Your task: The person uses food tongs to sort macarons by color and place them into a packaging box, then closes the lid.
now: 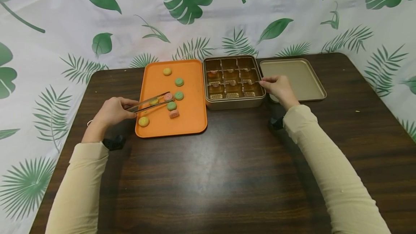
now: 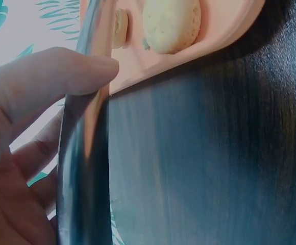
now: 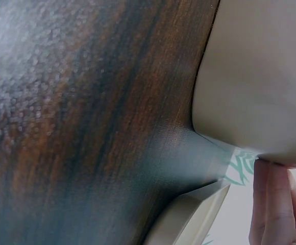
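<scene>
My left hand [image 1: 113, 112] grips metal tongs [image 1: 151, 108], its thumb [image 2: 94, 71] lying along one arm in the left wrist view. The tongs reach over the orange tray [image 1: 191, 122], their tips on either side of a pink macaron [image 1: 168, 97]. Close by lie green macarons [image 1: 171, 106], another pink one tipped on its edge [image 1: 174, 113], and a yellow one [image 1: 154, 101] partly behind the tongs. My right hand [image 1: 277, 89] pinches the right rim of a gold tin box [image 1: 234, 104]; its fingers [image 3: 278, 204] lie against the outer wall.
Inside the box is a gold insert [image 1: 231, 77] with several compartments; a small pink patch [image 1: 213, 72] shows in its left column. A shallow gold lid [image 1: 295, 78] lies right of the box, behind my right hand. More yellow macarons [image 1: 143, 121] sit on the tray. A leaf-print cloth [image 1: 227, 17] hangs behind the table.
</scene>
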`<state>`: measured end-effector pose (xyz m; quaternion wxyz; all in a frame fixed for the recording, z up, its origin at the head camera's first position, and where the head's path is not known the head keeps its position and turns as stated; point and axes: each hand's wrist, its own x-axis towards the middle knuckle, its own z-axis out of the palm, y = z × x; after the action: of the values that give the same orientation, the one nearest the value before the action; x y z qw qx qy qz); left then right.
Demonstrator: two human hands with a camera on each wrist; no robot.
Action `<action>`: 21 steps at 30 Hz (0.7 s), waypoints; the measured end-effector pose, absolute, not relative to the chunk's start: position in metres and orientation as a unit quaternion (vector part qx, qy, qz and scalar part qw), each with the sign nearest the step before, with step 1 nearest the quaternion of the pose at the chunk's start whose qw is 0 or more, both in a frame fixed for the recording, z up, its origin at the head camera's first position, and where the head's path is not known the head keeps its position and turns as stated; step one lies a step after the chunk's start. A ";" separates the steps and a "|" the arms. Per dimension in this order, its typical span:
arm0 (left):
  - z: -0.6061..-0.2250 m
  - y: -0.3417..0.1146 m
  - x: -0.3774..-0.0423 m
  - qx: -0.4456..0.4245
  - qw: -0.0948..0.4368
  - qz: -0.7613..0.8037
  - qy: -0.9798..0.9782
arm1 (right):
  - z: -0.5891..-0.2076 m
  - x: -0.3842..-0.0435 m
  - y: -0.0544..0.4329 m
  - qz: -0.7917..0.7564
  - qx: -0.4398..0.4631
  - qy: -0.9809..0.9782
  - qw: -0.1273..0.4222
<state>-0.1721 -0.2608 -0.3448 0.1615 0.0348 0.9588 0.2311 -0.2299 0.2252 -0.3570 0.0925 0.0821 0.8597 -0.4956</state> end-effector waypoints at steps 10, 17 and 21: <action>-0.346 -0.262 -0.173 0.025 0.147 0.226 0.963 | -0.357 -0.229 0.225 -0.501 0.081 0.856 0.100; -0.345 -0.260 -0.172 0.021 0.129 0.238 0.962 | -0.356 -0.229 0.224 -0.500 0.082 0.856 0.099; -0.343 -0.253 -0.172 0.015 0.110 0.264 0.958 | -0.357 -0.230 0.225 -0.503 0.082 0.855 0.099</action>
<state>-0.1718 -0.2533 -0.3431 0.1102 0.0152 0.9581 0.2640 -0.2296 0.2249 -0.3565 0.0988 0.0816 0.8549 -0.5027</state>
